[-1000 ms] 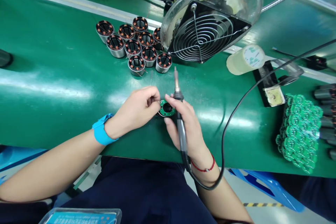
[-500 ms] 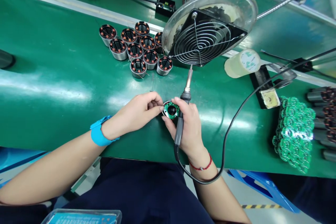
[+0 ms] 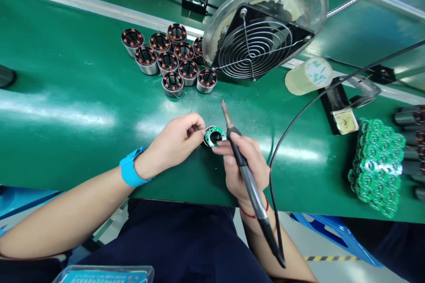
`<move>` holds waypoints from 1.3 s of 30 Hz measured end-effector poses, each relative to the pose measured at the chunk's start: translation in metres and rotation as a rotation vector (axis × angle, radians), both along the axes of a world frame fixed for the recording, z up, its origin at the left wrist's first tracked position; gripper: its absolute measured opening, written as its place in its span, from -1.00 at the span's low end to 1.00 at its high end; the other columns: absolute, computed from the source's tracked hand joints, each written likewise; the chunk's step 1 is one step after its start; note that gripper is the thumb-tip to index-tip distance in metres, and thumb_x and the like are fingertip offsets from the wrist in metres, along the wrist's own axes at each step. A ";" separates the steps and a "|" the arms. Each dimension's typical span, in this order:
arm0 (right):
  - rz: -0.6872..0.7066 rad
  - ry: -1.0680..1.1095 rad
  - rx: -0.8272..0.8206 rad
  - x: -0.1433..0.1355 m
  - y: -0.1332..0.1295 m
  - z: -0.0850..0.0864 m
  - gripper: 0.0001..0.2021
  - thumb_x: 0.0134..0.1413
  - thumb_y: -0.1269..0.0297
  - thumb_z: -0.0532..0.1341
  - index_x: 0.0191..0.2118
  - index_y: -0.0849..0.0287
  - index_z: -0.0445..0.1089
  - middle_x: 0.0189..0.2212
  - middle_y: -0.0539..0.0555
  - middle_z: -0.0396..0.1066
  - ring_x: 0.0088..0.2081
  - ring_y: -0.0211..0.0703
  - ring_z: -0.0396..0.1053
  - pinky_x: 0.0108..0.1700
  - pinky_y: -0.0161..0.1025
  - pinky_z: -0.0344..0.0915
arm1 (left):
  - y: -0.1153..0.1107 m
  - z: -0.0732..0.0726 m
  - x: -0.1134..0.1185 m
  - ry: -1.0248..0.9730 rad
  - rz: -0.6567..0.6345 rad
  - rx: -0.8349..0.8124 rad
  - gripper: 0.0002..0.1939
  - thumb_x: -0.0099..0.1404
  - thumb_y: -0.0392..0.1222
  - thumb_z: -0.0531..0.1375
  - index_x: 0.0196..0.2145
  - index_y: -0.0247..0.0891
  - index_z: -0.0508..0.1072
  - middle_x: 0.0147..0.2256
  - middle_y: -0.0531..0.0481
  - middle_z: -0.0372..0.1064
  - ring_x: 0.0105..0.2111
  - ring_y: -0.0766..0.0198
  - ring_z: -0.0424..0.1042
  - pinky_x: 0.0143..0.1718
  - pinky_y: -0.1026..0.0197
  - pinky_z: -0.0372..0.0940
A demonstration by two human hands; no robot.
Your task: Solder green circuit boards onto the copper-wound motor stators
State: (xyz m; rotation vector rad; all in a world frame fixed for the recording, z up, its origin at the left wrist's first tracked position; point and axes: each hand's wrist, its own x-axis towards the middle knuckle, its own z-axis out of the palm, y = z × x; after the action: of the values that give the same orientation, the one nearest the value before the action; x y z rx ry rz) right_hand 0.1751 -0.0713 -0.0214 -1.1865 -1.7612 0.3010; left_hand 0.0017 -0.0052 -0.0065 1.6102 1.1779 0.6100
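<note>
My left hand [image 3: 182, 136] is closed in a pinch at the left edge of a round green circuit board [image 3: 208, 139] with a dark centre hole. The board seems to sit on a stator, but what lies beneath it is mostly hidden. My right hand [image 3: 247, 172] grips a soldering iron [image 3: 249, 182] with a grey and black handle. Its bare metal tip points up and away from me, beyond the board. Some right fingertips reach the board's right side. The iron's cord loops down by my right forearm.
Several stators with copper windings [image 3: 168, 61] stand ahead. Above them hangs a fume extractor fan [image 3: 255, 48] with a wire guard. To the right are a tape roll [image 3: 307, 76], an iron stand with a sponge [image 3: 345, 121], stacked green boards [image 3: 378, 166] and more stators [image 3: 411, 152].
My right hand has shifted its hold, so the soldering iron now slants with its tip to the left and nearer. The right thumb has come away from the board. My left hand stays at the board's edge.
</note>
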 end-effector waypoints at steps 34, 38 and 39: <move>-0.011 -0.076 -0.174 0.004 0.008 -0.013 -0.59 0.29 0.34 0.14 0.23 0.05 0.21 0.09 0.15 0.48 0.11 -0.02 0.43 0.11 0.02 0.39 | -0.003 -0.010 -0.001 0.102 0.003 0.307 -0.81 0.33 -0.29 0.07 -0.09 -0.27 0.31 -0.21 -0.06 0.40 -0.30 0.26 0.37 -0.22 0.16 0.34; -0.178 0.145 -0.086 0.009 0.004 -0.016 -0.62 0.34 0.25 0.10 0.22 0.03 0.25 -0.06 0.09 0.57 0.04 -0.03 0.50 0.10 0.05 0.39 | -0.008 -0.011 0.003 0.281 -0.384 0.612 -0.69 0.37 -0.25 0.10 0.07 -0.23 0.33 0.13 -0.26 0.29 0.04 0.00 0.33 0.04 -0.09 0.32; -0.218 0.179 -0.064 0.011 0.003 -0.014 -0.64 0.34 0.22 0.10 0.20 0.05 0.29 -0.16 0.07 0.59 -0.04 -0.03 0.53 0.06 0.04 0.42 | -0.009 -0.010 0.003 0.370 -0.432 0.640 -0.71 0.39 -0.27 0.07 0.06 -0.22 0.34 0.12 -0.25 0.30 0.03 0.00 0.35 0.02 -0.08 0.34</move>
State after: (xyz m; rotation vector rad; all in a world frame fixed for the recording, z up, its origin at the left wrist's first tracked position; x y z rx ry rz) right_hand 0.1863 -0.0679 -0.0350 -1.3421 -1.4631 0.3252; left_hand 0.0042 -0.0143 -0.0167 2.5226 0.8756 0.4328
